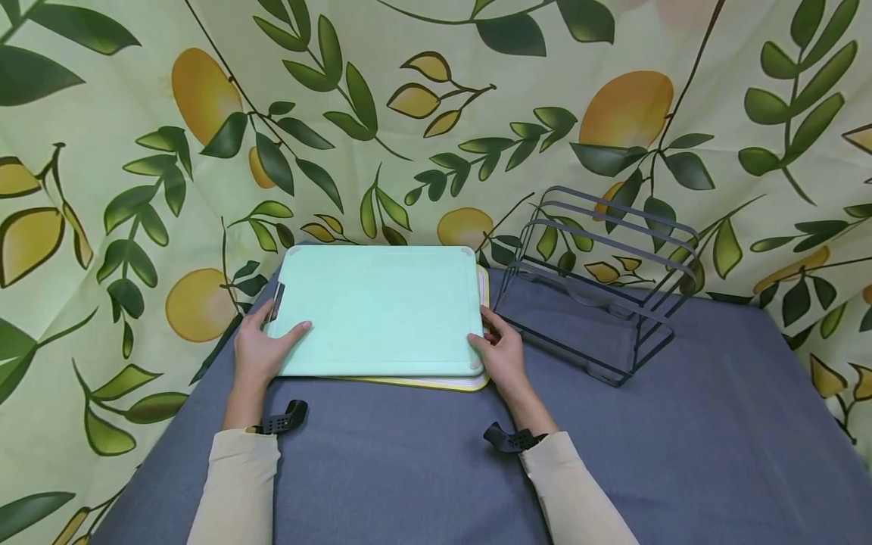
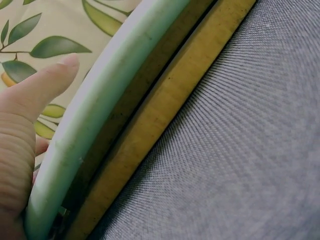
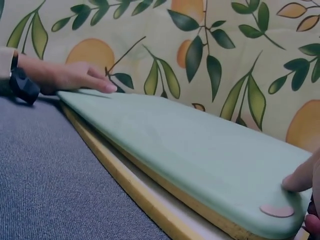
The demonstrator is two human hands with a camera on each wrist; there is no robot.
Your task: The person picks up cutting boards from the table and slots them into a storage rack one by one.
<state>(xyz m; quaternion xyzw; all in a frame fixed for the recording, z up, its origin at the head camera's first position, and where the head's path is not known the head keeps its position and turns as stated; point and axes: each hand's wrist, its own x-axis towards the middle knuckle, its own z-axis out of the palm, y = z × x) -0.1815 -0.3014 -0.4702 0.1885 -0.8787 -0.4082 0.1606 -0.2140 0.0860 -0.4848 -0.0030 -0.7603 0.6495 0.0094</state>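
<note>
A mint-green cutting board [image 1: 378, 310] lies over a second, white board with a yellow rim [image 1: 470, 384], which peeks out along the front and right. My left hand [image 1: 262, 348] holds the green board's left end, thumb on its top face near a dark handle slot. At the opposite end, my right hand [image 1: 502, 352] grips the edge, its thumb [image 3: 300, 177] on top beside a pale corner pad; the other fingers are mostly hidden. In the left wrist view, a dark gap runs between the green board [image 2: 95, 112] and the yellow edge [image 2: 150, 135] below.
A dark wire rack [image 1: 593, 288] with several curved bars stands right of the boards, close to my right hand. Blue-grey cloth [image 1: 395, 469] covers the table. Behind it hangs a curtain [image 1: 381, 113] printed with leaves and fruit.
</note>
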